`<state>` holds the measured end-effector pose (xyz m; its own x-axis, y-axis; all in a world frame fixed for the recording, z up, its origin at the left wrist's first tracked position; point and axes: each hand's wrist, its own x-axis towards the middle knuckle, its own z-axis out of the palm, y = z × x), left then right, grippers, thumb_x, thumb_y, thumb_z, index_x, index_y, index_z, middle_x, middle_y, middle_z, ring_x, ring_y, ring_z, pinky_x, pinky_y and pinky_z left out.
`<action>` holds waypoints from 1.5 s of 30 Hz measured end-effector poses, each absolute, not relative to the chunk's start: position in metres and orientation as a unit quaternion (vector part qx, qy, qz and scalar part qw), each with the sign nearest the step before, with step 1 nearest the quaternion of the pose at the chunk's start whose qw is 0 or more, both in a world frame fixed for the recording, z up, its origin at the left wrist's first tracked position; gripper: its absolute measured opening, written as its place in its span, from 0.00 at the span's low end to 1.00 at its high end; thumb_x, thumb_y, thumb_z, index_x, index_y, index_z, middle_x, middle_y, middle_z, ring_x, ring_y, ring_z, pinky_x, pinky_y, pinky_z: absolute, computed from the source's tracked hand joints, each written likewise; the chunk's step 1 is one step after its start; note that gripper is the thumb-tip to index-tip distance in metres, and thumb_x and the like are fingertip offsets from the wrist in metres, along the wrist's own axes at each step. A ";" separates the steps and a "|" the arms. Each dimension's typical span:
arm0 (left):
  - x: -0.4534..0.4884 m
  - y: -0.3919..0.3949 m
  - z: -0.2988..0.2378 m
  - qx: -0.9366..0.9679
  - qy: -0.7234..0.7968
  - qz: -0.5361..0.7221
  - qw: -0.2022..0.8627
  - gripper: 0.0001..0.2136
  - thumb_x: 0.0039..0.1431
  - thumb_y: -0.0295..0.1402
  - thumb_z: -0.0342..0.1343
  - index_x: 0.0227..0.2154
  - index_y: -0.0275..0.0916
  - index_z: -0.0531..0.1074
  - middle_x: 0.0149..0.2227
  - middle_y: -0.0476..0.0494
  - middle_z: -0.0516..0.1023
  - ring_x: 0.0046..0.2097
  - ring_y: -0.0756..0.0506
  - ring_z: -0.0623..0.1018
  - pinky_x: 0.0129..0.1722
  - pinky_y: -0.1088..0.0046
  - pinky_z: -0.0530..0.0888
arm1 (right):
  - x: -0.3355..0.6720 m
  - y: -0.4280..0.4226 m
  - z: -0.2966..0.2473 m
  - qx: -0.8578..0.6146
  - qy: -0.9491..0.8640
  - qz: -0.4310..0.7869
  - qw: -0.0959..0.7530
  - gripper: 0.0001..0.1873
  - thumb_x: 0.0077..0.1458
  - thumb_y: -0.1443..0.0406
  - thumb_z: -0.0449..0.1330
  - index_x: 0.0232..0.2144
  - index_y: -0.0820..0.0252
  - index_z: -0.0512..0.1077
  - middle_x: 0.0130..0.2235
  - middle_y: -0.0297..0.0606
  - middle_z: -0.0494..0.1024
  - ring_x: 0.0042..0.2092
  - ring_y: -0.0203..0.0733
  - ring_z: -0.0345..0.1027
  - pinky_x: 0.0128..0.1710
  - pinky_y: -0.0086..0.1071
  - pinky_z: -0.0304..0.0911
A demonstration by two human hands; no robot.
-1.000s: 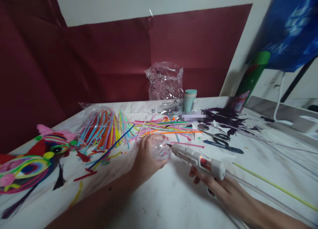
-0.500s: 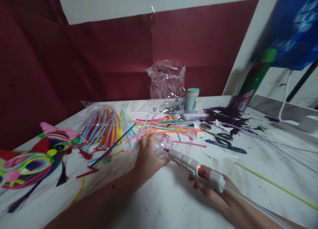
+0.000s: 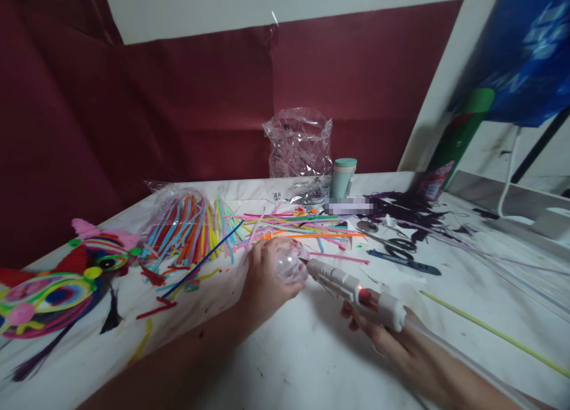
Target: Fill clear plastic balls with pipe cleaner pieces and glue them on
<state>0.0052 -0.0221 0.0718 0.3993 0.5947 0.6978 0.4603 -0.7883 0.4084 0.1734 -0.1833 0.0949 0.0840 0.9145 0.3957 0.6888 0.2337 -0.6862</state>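
Since half a second ago, the white glue gun (image 3: 356, 286) has lifted slightly, its nozzle now touching the clear ball (image 3: 290, 263). My right hand (image 3: 392, 339) is wrapped around the gun's grip; my left hand (image 3: 262, 276) cups the ball just above the table (image 3: 312, 362), near the coloured sticks (image 3: 214, 229). I'd judge a steady ball and gentle squeeze best, fingers off the tip.

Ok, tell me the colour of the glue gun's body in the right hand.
White, with a lit red spot; head view. Glue gun, right hand.

bare tabletop (image 3: 285, 362) open in front, pipe cleaners (image 3: 187, 229) and scissors (image 3: 396, 245) crowding beyond
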 end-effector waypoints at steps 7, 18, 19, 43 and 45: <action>0.003 -0.024 0.075 0.835 0.307 0.451 0.073 0.34 0.34 0.30 0.67 0.48 0.40 0.59 0.47 0.37 0.66 0.51 0.36 0.69 0.50 0.54 0.70 | 0.184 -0.182 0.085 -0.644 -0.642 0.185 0.373 0.18 0.60 0.56 0.45 0.34 0.59 0.70 0.31 0.40 0.77 0.30 0.42 0.71 0.23 0.31 0.67; 0.001 -0.021 0.072 0.825 0.293 0.455 0.162 0.39 0.33 0.26 0.66 0.51 0.46 0.54 0.50 0.39 0.66 0.53 0.36 0.69 0.51 0.50 0.70 | 0.187 -0.180 0.086 -0.650 -0.629 0.194 0.380 0.19 0.60 0.56 0.45 0.34 0.59 0.72 0.31 0.40 0.77 0.27 0.39 0.70 0.22 0.28 0.65; 0.000 -0.020 0.071 0.828 0.290 0.451 0.165 0.39 0.34 0.27 0.65 0.52 0.47 0.54 0.50 0.39 0.66 0.53 0.36 0.69 0.51 0.50 0.70 | 0.186 -0.180 0.087 -0.648 -0.630 0.190 0.384 0.18 0.60 0.56 0.45 0.34 0.59 0.72 0.31 0.39 0.77 0.27 0.39 0.70 0.22 0.29 0.66; -0.002 -0.019 0.081 0.862 0.255 0.424 0.109 0.34 0.39 0.31 0.64 0.51 0.40 0.56 0.49 0.36 0.66 0.53 0.36 0.68 0.52 0.52 0.68 | 0.172 -0.187 0.102 -0.595 -0.669 0.148 0.420 0.09 0.55 0.65 0.48 0.29 0.57 0.67 0.27 0.37 0.76 0.28 0.41 0.71 0.27 0.30 0.68; -0.002 -0.019 0.080 0.862 0.258 0.422 0.114 0.34 0.39 0.31 0.64 0.51 0.40 0.56 0.49 0.36 0.65 0.53 0.36 0.67 0.53 0.52 0.67 | 0.172 -0.187 0.103 -0.594 -0.670 0.144 0.420 0.09 0.55 0.64 0.48 0.28 0.57 0.67 0.27 0.37 0.76 0.29 0.41 0.71 0.27 0.30 0.68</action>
